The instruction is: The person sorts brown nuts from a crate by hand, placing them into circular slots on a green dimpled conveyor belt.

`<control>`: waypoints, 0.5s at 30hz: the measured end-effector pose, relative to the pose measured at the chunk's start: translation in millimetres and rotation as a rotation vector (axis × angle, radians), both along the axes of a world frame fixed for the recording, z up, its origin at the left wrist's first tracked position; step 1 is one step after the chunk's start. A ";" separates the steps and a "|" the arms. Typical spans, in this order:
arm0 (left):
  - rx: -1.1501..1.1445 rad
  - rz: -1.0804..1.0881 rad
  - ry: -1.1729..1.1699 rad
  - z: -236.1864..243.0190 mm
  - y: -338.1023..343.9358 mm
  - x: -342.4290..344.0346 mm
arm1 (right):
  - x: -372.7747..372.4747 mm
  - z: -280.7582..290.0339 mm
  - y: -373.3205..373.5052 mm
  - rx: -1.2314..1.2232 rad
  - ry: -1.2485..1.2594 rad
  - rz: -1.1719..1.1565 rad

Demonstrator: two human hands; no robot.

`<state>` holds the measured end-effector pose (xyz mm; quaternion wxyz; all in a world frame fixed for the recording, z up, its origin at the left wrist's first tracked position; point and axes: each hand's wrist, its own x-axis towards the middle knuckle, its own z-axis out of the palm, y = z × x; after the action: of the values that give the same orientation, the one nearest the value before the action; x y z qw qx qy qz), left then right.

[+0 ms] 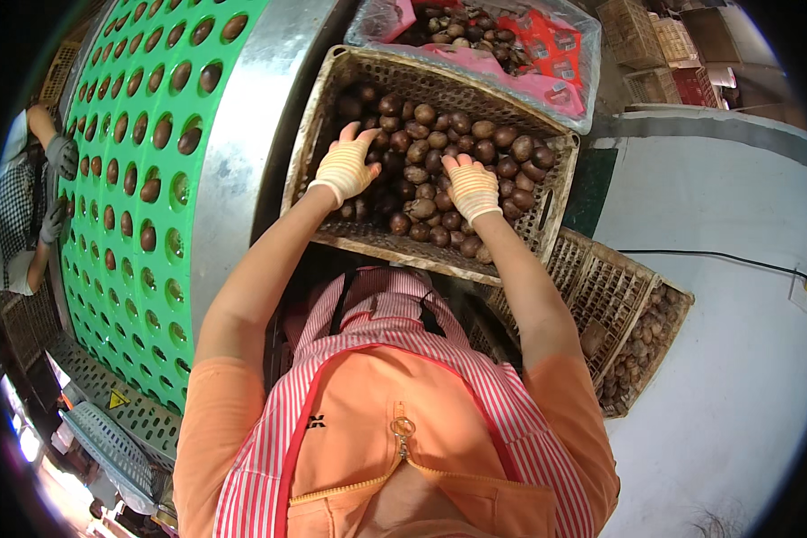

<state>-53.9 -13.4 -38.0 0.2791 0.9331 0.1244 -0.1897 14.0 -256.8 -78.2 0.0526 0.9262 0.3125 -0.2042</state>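
Dark brown, round passion fruits (pixel 419 154) lie loose in a dirty, pale plastic crate (pixel 484 87) in front of me. My left hand (pixel 345 168), in a cream striped fingerless glove, is over the crate's left side with its fingers spread, a fruit close by its thumb. My right hand (pixel 472 188), gloved the same way, rests on the fruits right of the middle. Its fingers are stretched out and touch the pile; their tips are partly hidden among the fruits.
Left of a metal guard (pixel 247 117), a green cupped conveyor (pixel 179 215) carries single fruits. Across it are a co-worker's grey-gloved hands (pixel 60 157). Behind my crate is a plastic-lined box (pixel 560 49) with fruits and red packaging. Another crate (pixel 601 305) of fruits stands lower right, beside a white wall (pixel 726 206).
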 end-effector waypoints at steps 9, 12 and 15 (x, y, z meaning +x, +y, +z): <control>0.241 -0.183 0.075 -58.3 -25.3 36.3 | -20.9 6.1 -3.4 0.067 0.044 -0.049; 0.314 -0.278 0.121 -57.7 -23.7 39.2 | -34.4 15.4 -12.7 0.164 0.285 -0.269; 0.327 -0.321 0.108 -58.8 -22.6 41.2 | -46.3 21.9 -27.9 0.201 0.348 -0.316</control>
<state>-12.7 -35.9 -96.8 0.0836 0.9621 0.0183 -0.2588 -32.3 -284.7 -56.3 -0.1270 0.9150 0.1870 -0.3342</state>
